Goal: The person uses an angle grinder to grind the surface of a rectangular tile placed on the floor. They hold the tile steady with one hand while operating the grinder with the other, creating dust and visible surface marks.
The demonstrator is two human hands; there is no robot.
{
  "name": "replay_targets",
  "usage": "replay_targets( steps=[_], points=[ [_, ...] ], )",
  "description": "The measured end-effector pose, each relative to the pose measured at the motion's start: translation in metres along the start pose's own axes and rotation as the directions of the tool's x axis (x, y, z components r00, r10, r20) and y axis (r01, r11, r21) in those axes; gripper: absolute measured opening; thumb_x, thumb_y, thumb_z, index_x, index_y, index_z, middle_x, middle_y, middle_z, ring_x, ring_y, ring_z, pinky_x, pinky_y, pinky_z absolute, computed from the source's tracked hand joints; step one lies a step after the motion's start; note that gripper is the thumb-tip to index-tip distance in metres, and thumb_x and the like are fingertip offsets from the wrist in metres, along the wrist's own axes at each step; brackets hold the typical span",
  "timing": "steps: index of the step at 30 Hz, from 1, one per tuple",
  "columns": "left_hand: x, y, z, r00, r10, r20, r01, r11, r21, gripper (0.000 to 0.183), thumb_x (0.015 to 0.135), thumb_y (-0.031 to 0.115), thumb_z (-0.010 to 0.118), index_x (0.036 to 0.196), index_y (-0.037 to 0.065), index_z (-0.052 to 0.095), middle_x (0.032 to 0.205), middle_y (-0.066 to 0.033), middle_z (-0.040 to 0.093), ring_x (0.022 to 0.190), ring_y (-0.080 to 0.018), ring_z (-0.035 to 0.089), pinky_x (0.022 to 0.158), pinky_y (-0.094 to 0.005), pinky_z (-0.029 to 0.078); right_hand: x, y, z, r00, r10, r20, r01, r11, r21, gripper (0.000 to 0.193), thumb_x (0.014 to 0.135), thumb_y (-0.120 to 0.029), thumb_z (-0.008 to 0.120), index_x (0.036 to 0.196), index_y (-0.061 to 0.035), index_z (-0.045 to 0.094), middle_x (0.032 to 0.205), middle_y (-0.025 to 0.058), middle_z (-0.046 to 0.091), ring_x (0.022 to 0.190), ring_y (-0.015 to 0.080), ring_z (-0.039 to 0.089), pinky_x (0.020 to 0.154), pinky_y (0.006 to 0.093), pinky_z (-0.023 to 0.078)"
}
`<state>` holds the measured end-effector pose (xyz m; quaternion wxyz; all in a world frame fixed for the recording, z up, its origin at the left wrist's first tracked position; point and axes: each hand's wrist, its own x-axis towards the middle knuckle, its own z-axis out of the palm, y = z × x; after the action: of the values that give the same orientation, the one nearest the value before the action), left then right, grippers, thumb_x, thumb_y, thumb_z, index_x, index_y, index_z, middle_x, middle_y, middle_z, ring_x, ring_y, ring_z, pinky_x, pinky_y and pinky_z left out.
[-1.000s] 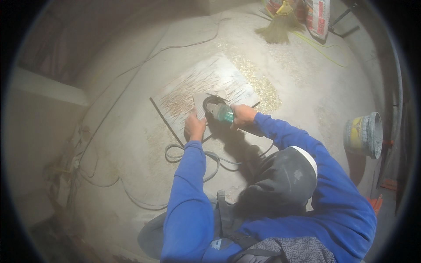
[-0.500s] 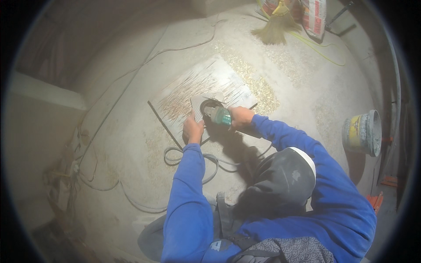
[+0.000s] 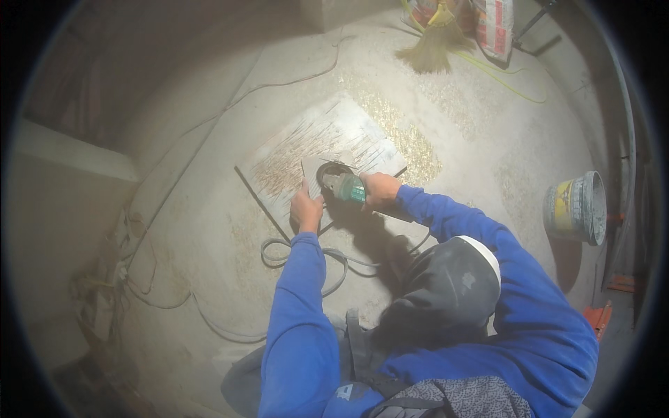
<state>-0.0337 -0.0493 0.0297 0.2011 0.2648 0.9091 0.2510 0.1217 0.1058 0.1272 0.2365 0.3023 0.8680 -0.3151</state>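
A green angle grinder [image 3: 353, 188] with a dark round guard is gripped in my right hand [image 3: 381, 189]. Its disc end rests over a small flat grey piece [image 3: 311, 171], perhaps a tile. My left hand [image 3: 306, 208] pinches the near left edge of that piece, thumb and fingers closed on it. Underneath lies a scored, pale board [image 3: 279, 150], its surface covered in cut lines and worn brown patches. The disc's cutting edge is mostly hidden by the guard and dust.
A grey cord [image 3: 334, 268] loops on the floor near my left forearm. At the right stands a dirty bucket [image 3: 575, 209] with a yellow label. A straw broom [image 3: 435, 45] and a white-and-red sack [image 3: 495, 28] are at the far side. Long cables [image 3: 209, 120] cross the dusty floor.
The view has shifted very slightly. Both hands, the grinder and the flat piece keep nearly the same places on the board, and the air looks a little dustier.
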Motion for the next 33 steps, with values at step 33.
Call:
replay_targets(
  steps=[33],
  points=[
    [-0.039,0.046,0.011,0.889,0.442,0.118,-0.455,0.830,0.321,0.110,0.061,0.030,0.090,0.152,0.014,0.032,0.142,-0.0276,0.043,0.133,-0.0490,0.038,0.110,-0.0471,0.039,-0.072,0.086,0.021,0.947,0.119,-0.299,0.062,0.844,0.533,0.074,0.060,-0.023,0.080,0.125,0.0021,0.054,0.108,0.0236,0.067,0.100,0.0351,0.065,0.088,0.0393,0.051]
  ],
)
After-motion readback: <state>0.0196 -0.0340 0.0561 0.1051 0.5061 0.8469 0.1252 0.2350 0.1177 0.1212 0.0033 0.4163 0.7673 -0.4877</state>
